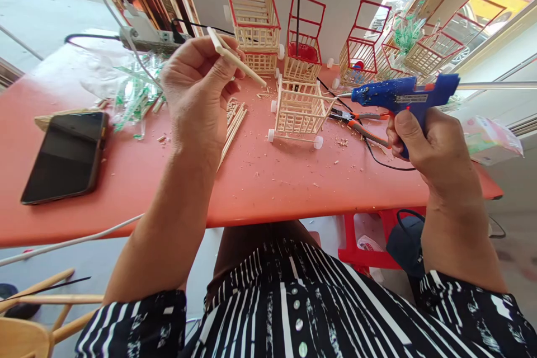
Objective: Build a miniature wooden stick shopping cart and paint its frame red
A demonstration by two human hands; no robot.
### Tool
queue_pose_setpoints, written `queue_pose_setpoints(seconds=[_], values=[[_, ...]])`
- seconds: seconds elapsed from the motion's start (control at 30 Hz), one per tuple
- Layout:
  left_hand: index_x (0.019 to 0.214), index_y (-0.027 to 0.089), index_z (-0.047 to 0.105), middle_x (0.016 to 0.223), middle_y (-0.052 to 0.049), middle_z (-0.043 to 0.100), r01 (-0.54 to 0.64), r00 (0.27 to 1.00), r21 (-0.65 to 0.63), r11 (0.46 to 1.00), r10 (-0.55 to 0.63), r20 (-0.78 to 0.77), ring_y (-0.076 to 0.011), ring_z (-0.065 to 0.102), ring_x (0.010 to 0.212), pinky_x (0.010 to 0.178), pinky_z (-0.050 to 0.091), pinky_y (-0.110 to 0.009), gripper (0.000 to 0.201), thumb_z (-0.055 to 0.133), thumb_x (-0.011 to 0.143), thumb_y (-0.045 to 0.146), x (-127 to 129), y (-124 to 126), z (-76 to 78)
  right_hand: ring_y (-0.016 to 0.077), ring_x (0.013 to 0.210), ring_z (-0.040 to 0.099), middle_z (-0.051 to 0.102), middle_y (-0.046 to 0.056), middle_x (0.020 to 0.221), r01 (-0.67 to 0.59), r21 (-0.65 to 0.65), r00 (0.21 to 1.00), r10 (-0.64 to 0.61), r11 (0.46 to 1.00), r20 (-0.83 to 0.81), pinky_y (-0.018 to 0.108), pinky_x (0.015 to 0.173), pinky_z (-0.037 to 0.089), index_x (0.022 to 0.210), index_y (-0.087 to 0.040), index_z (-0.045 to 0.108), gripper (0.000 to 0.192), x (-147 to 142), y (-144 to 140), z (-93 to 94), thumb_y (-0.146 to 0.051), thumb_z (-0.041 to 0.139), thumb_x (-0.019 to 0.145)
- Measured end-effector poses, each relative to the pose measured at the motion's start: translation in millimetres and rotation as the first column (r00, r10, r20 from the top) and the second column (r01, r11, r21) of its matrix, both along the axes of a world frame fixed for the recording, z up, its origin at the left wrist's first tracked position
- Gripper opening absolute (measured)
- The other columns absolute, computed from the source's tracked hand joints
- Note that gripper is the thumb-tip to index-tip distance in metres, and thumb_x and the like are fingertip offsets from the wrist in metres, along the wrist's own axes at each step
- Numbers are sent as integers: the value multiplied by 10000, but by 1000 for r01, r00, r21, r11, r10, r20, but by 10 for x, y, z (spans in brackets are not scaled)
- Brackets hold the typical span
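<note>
My left hand [201,75] is raised above the table, fingers pinched on joined wooden sticks [243,66] that meet at an angle. In my right hand [428,134] is a blue hot glue gun [394,94], its nozzle pointing left, near the top right corner of a small wooden-stick cart [300,109]. This cart stands upright on white wheels, between my hands. Several loose wooden sticks [231,137] lie just right of my left wrist. Pliers with orange and grey handles [363,126] rest under the glue gun.
Stick carts with red edges [255,11] line the back of the table [260,190]. A black phone [67,156] lies at the left, near plastic bags [136,89] and a power strip [146,39]. The glue gun's black cord [384,163] curves below the pliers. Wood scraps are scattered about.
</note>
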State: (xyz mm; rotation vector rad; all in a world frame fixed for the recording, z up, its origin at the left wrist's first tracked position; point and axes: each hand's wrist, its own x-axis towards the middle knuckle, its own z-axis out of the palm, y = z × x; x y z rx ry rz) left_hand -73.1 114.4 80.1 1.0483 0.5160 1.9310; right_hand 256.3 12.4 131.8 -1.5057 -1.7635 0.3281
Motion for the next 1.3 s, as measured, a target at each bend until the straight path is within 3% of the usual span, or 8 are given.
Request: queue_pose_setpoints(seconds=[0.3,0.53,0.83,0.97,1.3], values=[[855,192,880,784,-22,747,-3,1000,-2,1000,3,-12,-74,635,626,530,474,-178,295,1052,639,295,-24,-12,-4,124,579,540,595,-6,702,-15,19,998,16,1000,-61,319,530,412,778,-229,635,606,-64,-24,16,-795,686,989],[841,267,896,810,-34,761,-48,995,-22,999,46,-83,-109,625,641,537,495,-231,187,992,681,269,-91,70,-57,120,577,514,599,-1,709,-28,38,995,32,999,-95,321,528,392,758,-235,636,543,-168,-61,74,-698,691,1035],[813,304,895,814,-24,772,-56,993,-41,998,51,-104,-113,599,643,523,491,-228,201,1015,652,318,-59,53,-33,137,558,542,612,6,670,9,4,1000,-9,1000,-27,335,542,413,761,-241,636,656,-73,11,20,-868,659,955],[809,263,897,801,-38,755,-52,997,-38,998,49,-67,-102,612,636,521,458,-226,173,981,658,260,-21,10,-8,130,552,540,625,7,702,16,-13,999,-16,1000,-35,325,530,418,793,-238,647,695,-57,24,-1,-923,647,913],[820,292,893,826,-34,766,-59,993,-49,997,53,-110,-118,613,641,525,489,-249,190,994,659,297,-70,65,-40,122,536,526,598,-10,669,-8,-13,1000,8,1000,-10,301,523,412,795,-242,642,627,-18,40,-35,-837,635,991]])
